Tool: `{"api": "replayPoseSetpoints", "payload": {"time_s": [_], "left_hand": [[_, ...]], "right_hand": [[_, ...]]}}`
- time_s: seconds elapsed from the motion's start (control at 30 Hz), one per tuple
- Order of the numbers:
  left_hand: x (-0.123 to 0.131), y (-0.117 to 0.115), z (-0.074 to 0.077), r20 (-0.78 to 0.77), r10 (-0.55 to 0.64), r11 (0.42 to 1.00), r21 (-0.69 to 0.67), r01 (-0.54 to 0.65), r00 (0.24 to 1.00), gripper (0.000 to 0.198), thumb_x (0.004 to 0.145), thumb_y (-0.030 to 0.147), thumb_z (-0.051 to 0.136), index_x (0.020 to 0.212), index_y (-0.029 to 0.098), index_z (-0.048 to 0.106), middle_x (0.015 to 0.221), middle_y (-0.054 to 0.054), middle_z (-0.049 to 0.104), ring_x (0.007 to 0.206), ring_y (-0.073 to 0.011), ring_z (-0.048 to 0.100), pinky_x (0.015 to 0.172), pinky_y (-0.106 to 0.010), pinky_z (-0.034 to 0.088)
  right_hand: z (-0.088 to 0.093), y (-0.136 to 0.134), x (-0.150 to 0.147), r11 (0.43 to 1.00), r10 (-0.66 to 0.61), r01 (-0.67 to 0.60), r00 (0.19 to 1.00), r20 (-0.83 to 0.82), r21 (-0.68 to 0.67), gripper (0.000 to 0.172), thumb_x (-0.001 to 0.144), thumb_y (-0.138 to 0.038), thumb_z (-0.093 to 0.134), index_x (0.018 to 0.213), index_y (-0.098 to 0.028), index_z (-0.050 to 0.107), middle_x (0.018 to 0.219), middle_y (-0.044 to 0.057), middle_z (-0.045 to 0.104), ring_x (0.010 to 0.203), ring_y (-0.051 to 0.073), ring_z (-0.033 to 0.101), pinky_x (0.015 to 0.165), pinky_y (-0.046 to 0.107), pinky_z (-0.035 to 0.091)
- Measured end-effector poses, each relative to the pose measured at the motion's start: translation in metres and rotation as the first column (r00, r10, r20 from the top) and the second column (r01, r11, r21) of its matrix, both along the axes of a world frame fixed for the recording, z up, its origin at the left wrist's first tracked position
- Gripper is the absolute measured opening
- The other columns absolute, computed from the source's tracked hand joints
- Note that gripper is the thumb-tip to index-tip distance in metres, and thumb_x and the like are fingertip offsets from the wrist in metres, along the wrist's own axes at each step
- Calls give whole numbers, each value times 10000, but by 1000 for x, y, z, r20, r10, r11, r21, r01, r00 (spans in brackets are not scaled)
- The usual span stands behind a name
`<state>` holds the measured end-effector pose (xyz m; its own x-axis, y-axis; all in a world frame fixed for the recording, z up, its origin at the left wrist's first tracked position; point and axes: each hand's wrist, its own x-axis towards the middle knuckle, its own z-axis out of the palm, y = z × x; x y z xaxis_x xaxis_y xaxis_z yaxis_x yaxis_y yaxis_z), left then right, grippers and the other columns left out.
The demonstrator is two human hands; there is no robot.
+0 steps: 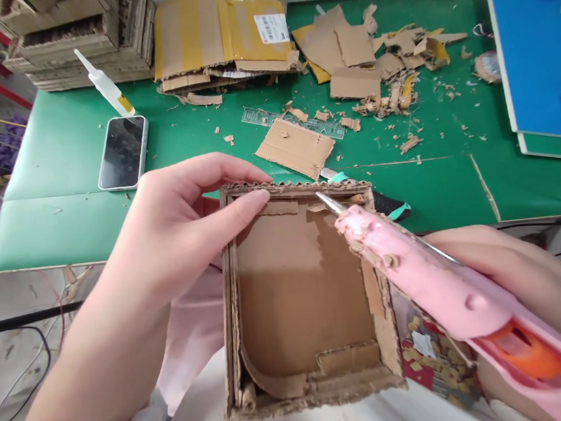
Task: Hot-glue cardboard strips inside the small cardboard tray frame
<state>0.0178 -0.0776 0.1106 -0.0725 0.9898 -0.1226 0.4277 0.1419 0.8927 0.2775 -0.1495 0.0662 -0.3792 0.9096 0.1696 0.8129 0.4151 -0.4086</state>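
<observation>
My left hand [188, 225] pinches the far left rim of a shallow open cardboard box [307, 287], thumb inside and fingers behind the wall. Strips of cardboard line the box's inner edges, and one at the near left curves. My right hand [500, 257] is closed around a pink glue gun [428, 269] with an orange part in its side. Its pointed metal tip is over the far wall, near the right corner; touching or not, I cannot tell. Cardboard crumbs cling to the gun's front. A thin metal edge shows between gun and hand, and most right fingers are hidden.
A green table [59, 151] carries a phone [123, 152], a glue bottle [105, 85], a clear ruler [297, 120] and a cardboard piece [294, 147]. A black-and-teal cutter [388, 206] lies behind the box. Cardboard scraps [350, 54], stacked cardboard [84, 51] and a blue board [532, 51] lie farther back.
</observation>
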Motion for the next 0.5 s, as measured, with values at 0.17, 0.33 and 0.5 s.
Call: {"api": "replayPoseSetpoints", "payload": {"time_s": [0.17,0.33,0.5], "left_hand": [[-3,0,0,-4,-7,1000,31,7,1000,56,793,201,628,792,198,684,736,-7,642,583,-121,564,466,-231,393],[-4,1,-1,-8,7,999,42,-6,1000,42,789,205,649,782,204,690,743,-5,647,587,-117,560,473,-235,377],[-3,0,-1,3,3,999,43,-3,1000,45,790,199,637,794,198,681,744,2,636,611,-110,556,485,-208,379]], "right_hand": [[3,3,-1,988,155,-154,988,28,-26,359,873,-354,519,1219,-260,496,1128,22,631,1009,183,610,827,266,515],[6,9,-8,990,139,-139,988,-61,-2,299,931,-372,425,1203,-261,478,1077,30,627,960,176,614,733,281,499],[5,14,-10,981,191,-192,975,-110,-2,268,949,-367,396,1176,-260,491,1053,18,634,954,131,624,746,212,503]]}}
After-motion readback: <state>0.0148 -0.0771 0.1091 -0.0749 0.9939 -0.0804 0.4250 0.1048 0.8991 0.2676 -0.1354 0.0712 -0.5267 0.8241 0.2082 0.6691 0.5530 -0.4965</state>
